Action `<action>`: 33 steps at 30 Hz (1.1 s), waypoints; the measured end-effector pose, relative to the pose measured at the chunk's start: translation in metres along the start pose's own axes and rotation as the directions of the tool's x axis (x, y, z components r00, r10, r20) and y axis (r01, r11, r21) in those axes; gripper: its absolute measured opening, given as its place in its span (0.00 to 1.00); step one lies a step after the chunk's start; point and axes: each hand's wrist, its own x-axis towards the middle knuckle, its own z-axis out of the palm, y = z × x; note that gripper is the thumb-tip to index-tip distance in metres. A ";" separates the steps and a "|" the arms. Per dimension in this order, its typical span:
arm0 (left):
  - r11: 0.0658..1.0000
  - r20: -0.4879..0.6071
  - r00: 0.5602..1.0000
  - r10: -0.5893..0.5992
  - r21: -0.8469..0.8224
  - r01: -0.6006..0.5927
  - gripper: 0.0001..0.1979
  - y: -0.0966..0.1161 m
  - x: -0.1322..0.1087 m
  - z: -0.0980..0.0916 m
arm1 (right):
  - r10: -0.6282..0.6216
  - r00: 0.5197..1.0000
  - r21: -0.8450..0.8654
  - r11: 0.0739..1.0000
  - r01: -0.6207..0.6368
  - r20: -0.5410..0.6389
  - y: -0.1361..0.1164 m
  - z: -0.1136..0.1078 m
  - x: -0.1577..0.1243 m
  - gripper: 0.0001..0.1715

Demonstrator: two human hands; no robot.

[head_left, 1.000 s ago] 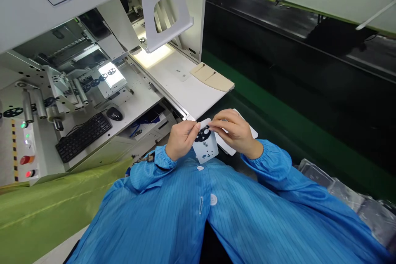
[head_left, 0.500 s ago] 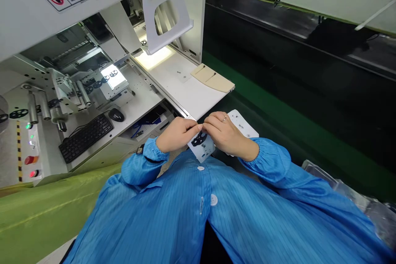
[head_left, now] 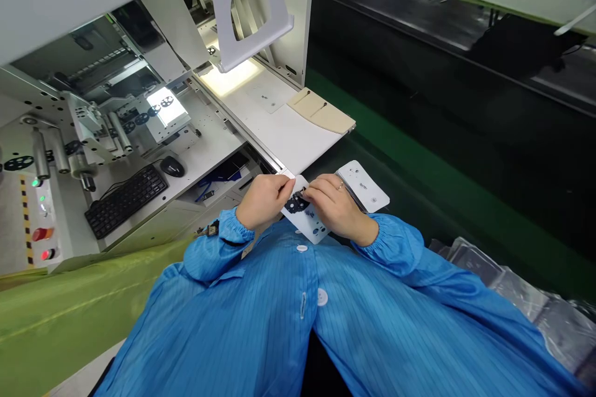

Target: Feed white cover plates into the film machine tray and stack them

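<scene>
My left hand (head_left: pixel 263 200) holds a thin pale panel (head_left: pixel 302 223), shaped like a phone back cover, by its upper left edge between thumb and fingers. The panel is tilted in front of my stomach and has small round cutouts near its lower end. On its upper part sits a black die-cut sticker (head_left: pixel 296 202) with holes. My right hand (head_left: pixel 336 206), wearing a ring, has thumb and fingertips pinched at the sticker's upper right edge; the exact contact is partly hidden by the fingers. Just beyond the right hand lies a stack of similar pale panels (head_left: pixel 363 185).
At left stands a white machine with rollers (head_left: pixel 49 152) and a strip of black stickers (head_left: pixel 154 110). A keyboard (head_left: pixel 125 200) and mouse (head_left: pixel 172 166) rest on its ledge. A white shelf (head_left: pixel 274 130) carries a beige plate (head_left: pixel 321 110). Clear plastic trays (head_left: pixel 475 263) are at right.
My right fingertips have shifted from the panel's top edge down onto the black sticker. The panel has turned slightly and more of it shows. The camera view has shifted a little.
</scene>
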 end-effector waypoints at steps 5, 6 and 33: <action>0.999 -0.007 1.000 0.030 -0.013 -0.031 0.19 -0.001 0.000 -0.001 | 0.125 0.987 0.206 0.973 -0.102 -0.101 0.008 -0.012 0.002 0.11; 0.999 -0.004 0.999 0.036 -0.017 -0.036 0.19 -0.001 0.000 -0.001 | 0.123 0.990 0.210 0.972 -0.105 -0.074 0.011 -0.013 0.004 0.10; 0.998 -0.208 0.976 -0.060 0.010 0.063 0.18 -0.008 -0.005 0.006 | 0.319 0.913 0.090 0.948 -0.306 -0.256 0.014 -0.012 -0.041 0.06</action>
